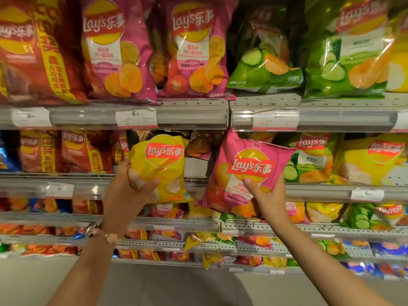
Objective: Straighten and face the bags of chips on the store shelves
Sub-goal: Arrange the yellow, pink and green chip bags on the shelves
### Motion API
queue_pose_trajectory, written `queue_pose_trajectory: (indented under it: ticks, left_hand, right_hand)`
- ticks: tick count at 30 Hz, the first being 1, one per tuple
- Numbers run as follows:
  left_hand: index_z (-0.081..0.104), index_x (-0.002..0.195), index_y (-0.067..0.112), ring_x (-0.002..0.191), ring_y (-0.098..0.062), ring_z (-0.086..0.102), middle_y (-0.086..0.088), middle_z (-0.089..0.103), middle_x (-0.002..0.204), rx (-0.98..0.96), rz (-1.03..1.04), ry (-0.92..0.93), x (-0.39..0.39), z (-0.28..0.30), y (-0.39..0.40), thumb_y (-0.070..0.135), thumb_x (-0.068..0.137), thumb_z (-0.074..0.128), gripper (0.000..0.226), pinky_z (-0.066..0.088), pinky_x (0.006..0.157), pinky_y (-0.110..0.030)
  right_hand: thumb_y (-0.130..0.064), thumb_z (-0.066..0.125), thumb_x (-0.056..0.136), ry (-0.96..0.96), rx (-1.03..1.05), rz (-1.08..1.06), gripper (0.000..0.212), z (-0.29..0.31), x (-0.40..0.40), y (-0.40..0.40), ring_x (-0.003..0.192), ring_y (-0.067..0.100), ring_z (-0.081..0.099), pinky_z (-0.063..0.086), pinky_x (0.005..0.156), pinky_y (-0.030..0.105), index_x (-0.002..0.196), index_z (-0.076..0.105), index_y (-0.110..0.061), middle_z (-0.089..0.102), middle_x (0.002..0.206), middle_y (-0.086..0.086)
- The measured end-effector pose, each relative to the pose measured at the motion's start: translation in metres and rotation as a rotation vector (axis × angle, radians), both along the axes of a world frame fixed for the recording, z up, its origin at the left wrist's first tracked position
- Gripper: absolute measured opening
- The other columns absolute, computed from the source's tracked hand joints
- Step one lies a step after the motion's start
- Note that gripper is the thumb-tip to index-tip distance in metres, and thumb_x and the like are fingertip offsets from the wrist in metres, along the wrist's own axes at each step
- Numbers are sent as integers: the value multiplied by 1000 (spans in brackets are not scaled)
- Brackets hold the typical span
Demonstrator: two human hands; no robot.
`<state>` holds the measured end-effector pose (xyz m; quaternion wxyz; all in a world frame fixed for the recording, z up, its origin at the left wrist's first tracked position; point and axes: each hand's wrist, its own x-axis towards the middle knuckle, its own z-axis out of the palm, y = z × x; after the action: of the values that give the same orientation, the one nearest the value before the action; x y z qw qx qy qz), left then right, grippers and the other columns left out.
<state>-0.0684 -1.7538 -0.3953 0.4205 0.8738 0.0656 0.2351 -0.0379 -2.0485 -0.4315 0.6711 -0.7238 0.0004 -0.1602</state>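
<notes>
Item: small glossy yellow chip bag (162,167), held before the second shelf, left hand (132,186) fingers curled round its lower edge.
Item: small pink chip bag (247,173), tilted, pinched by right hand (268,195).
Risk: slick foil slipping; pink bag snagging the grey price rail (320,119).
</notes>
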Motion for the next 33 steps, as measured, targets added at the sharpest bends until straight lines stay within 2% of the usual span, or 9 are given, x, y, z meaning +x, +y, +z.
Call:
queue_pose_trajectory:
  ticks: [4, 9, 11, 14, 16, 20, 26, 30, 33]
  left_hand:
    - [42, 132, 6, 94, -22, 53, 0, 54, 101, -6, 24, -14, -3, -8, 6, 25, 75, 78, 70, 42, 74, -32]
    - [43, 130, 6, 90, -21, 53, -1, 55, 97, 20, 48, -25, -4, -9, 6, 28, 75, 79, 69, 41, 67, -31]
    - [44, 129, 7, 88, -21, 55, -2, 57, 95, 23, 35, -13, -5, -10, 8, 28, 73, 79, 69, 45, 67, -31]
    - [46, 125, 10, 84, -20, 55, -5, 57, 93, 36, 34, 2, -8, -10, 12, 28, 73, 80, 65, 49, 66, -30]
    - [45, 125, 13, 86, -22, 57, -4, 59, 95, 26, 55, 18, -10, -10, 15, 29, 72, 81, 65, 52, 73, -39]
    - [45, 127, 17, 94, -24, 61, 0, 62, 100, 12, 67, 38, -16, -12, 22, 31, 71, 81, 68, 53, 80, -45]
    - [37, 139, 20, 105, -22, 59, 3, 60, 112, -77, 78, 61, -24, -13, 24, 32, 72, 79, 80, 51, 87, -41]
    - [26, 145, 28, 113, -24, 57, -1, 58, 127, -97, 69, 63, -30, -11, 26, 45, 67, 75, 94, 51, 91, -46]
    - [29, 145, 28, 113, -22, 57, 0, 56, 129, -83, 39, 36, -31, -10, 26, 46, 65, 73, 92, 52, 89, -44]
  right_hand:
    - [-50, 74, 61, 12, 4, 17, 87, -6, -4, 0, 105, 8, 63, 52, 87, 19, 132, 42, -11, 63, 117, 5]
    - [-48, 81, 61, 65, -144, 58, 77, -9, -12, 11, 98, -6, 61, 51, 86, 25, 124, 41, -31, 61, 108, -18]
    - [-50, 82, 62, 69, -153, 40, 75, -5, -8, 19, 99, -2, 61, 50, 88, 29, 122, 41, -32, 61, 108, -20]
    - [-56, 78, 60, 72, -190, 43, 84, 8, 10, 32, 106, 12, 61, 50, 94, 38, 126, 41, -21, 63, 114, -8]
    - [-51, 81, 62, 94, -218, 63, 89, 16, 26, 43, 110, 17, 59, 49, 96, 41, 131, 36, -16, 61, 119, 1]
    - [-47, 81, 66, 102, -221, 49, 84, 29, 53, 63, 110, 21, 59, 48, 95, 45, 130, 37, -13, 60, 121, 4]
    - [-37, 75, 78, 67, -156, 32, 92, 38, 77, 94, 116, 24, 56, 46, 98, 35, 144, 24, -1, 58, 127, 11]
    - [-27, 76, 79, 60, -164, 81, 70, 32, 86, 107, 114, 22, 58, 44, 93, 27, 133, 37, -4, 60, 124, 10]
    - [-27, 76, 79, 113, -198, 168, 69, 26, 93, 109, 114, 22, 57, 44, 93, 28, 132, 39, -4, 60, 124, 11]
